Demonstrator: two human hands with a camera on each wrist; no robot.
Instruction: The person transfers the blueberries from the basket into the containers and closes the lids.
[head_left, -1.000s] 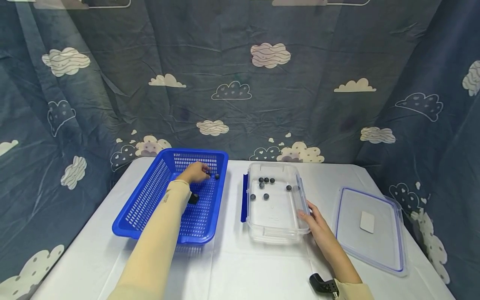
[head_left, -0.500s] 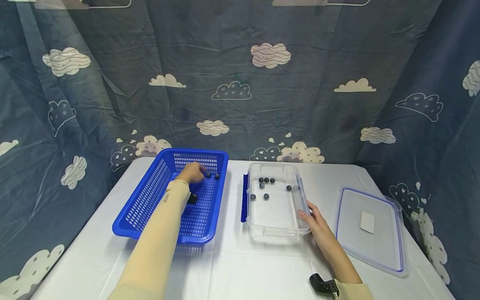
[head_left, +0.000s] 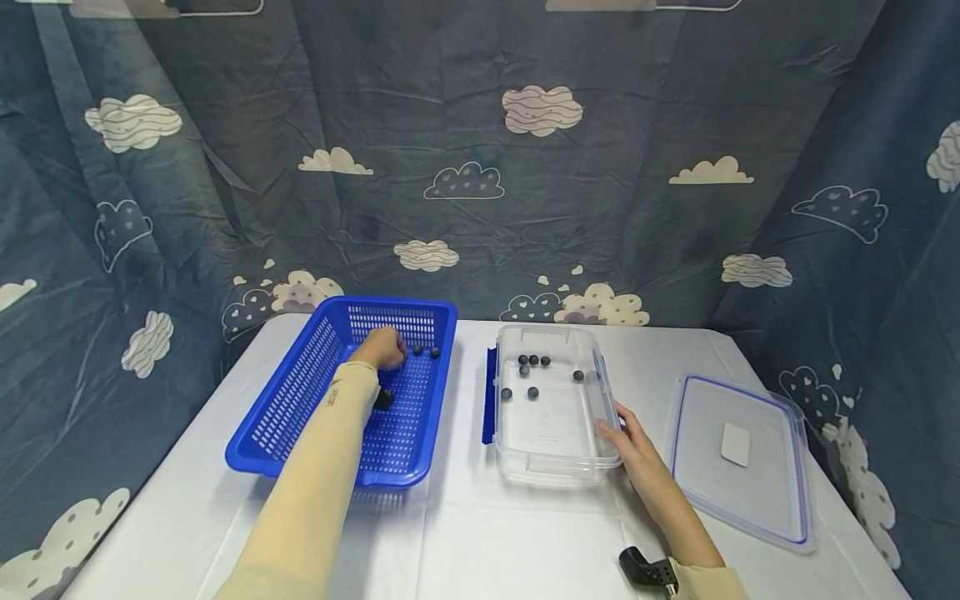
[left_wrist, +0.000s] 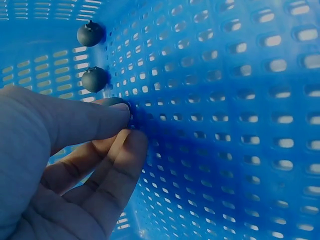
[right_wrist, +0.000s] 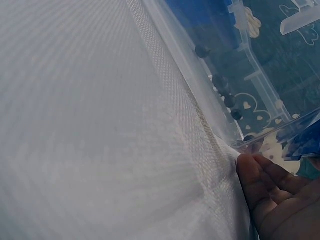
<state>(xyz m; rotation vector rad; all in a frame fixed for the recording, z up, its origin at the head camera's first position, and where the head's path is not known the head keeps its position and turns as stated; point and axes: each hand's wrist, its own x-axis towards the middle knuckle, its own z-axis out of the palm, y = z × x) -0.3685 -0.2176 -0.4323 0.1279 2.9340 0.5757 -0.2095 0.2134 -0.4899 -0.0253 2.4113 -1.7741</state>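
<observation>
My left hand reaches down into a blue plastic basket. In the left wrist view a blueberry shows partly behind the thumb tip, pinched by thumb and fingers and mostly hidden. Beyond it in the basket lie a blueberry and another blueberry, both with their crowns showing. On the right, my right hand holds a clear plastic box by its right side, thumb at the rim. Several blueberries lie on the box's bottom, one of them a blueberry near the middle.
A clear lid with a blue seal lies to the right of the box, a white label on it. One blue side latch juts out from the box's left. A dark cloud-print curtain hangs behind the white table.
My left hand has shifted slightly left and its fingers have drawn together, leaving two blueberries in plain view beside it. My right hand and the box stay put.
</observation>
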